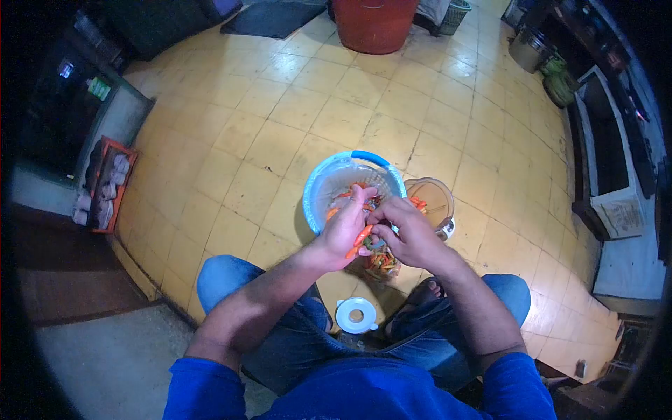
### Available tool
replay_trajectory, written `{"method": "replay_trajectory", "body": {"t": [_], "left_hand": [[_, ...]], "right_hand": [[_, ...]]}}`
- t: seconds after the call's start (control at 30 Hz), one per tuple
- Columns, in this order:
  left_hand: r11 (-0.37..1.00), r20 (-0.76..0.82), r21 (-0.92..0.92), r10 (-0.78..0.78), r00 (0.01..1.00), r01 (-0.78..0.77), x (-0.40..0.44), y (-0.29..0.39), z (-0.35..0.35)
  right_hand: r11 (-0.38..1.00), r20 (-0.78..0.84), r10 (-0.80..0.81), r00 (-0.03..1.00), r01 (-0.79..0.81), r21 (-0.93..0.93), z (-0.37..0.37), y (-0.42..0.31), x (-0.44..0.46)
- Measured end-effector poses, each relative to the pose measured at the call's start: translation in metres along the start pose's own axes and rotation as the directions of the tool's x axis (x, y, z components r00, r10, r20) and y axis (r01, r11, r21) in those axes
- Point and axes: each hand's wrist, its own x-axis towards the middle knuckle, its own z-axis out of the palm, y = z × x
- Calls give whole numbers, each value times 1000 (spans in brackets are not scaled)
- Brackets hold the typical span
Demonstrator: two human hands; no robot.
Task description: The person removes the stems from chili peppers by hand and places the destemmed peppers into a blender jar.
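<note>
Orange-red chili peppers (362, 236) lie in my left hand (341, 231), which is turned palm up over the near rim of a blue basket (314, 180). My right hand (404, 234) is beside it with thumb and fingers pinched together at the chilies; what sits between the fingertips is too small to make out. More chilies and a clear plastic lining show inside the basket. Below my hands, a heap of red and green chilies (383, 265) rests near the floor. A clear round container (439, 201) with orange chilies stands right of the basket.
A white ring-shaped lid (356, 316) is between my legs. A red tub (376, 24) and a dark mat (271, 19) are at the far side of the tiled floor (280, 133). An orange shoe rack (112, 185) stands left; green gas cylinders (558, 82) and shelving stand right.
</note>
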Motion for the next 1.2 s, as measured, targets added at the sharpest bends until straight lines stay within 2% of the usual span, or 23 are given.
{"method": "replay_trajectory", "body": {"t": [0.1,0.13,0.17,0.2,0.23,0.3,0.33,0.37,0.4,0.43,0.5,0.53,0.6,0.63,0.7,0.8,0.87,1.0,1.07,1.1,1.17,1.2], "left_hand": [[997,-30,65,43,999,-41,1,3,-1],[997,-30,65,43,999,-41,1,4,-2],[994,-111,96,59,992,-49,2,6,-3],[990,-190,128,78,979,-54,4,8,-3],[990,-190,127,78,979,-54,6,9,-4],[947,-426,295,247,871,-124,13,10,-9],[947,-425,296,248,871,-125,16,13,-13],[923,-419,375,256,871,-91,18,17,-20],[890,-412,452,264,872,-56,20,19,-26],[890,-412,452,265,872,-57,20,19,-32],[882,-326,447,314,892,-148,20,21,-36],[882,-325,447,314,892,-148,20,21,-31],[861,-125,438,344,931,-259,18,21,-16],[860,-125,439,345,930,-260,16,20,-12],[486,119,782,499,858,-391,9,16,-3],[488,93,792,498,862,-367,3,18,5],[487,94,793,495,864,-365,0,21,7],[416,149,849,403,903,-325,-6,31,3],[395,176,860,362,915,-322,-6,37,-3],[425,203,844,309,929,-326,-6,41,-7],[455,232,828,256,938,-329,-7,49,-12],[422,197,860,243,950,-286,-9,53,-14]], "right_hand": [[1000,-64,-9,998,11,28,2,5,-1],[995,-104,55,993,-45,94,2,8,-1],[982,-140,120,983,-97,162,2,11,-1],[982,-139,120,983,-97,162,2,16,-1],[977,-172,131,976,-98,190,2,21,-1],[971,-206,143,968,-97,217,0,25,-1],[962,-204,194,960,-146,230,-2,25,-1],[951,-200,245,949,-194,242,-3,25,0],[951,-200,245,949,-194,242,-4,24,0],[944,-203,271,941,-218,246,-5,23,0],[938,-210,295,932,-241,250,-5,21,-1],[948,-262,269,927,-208,239,-4,19,-1],[958,-314,241,918,-174,226,-2,17,0],[960,-329,244,912,-179,215,-2,15,0],[962,-344,246,906,-184,203,-1,12,-1],[960,-348,268,898,-217,179,-1,9,-2],[986,-337,163,927,-145,78,-3,12,-2],[991,-243,109,964,-87,103,-5,10,-4],[917,-128,188,974,-127,377,2,19,-7],[917,-128,187,974,-127,378,3,20,-6],[716,30,299,954,-244,654,4,19,-4],[716,30,298,954,-244,654,5,20,-3]]}}
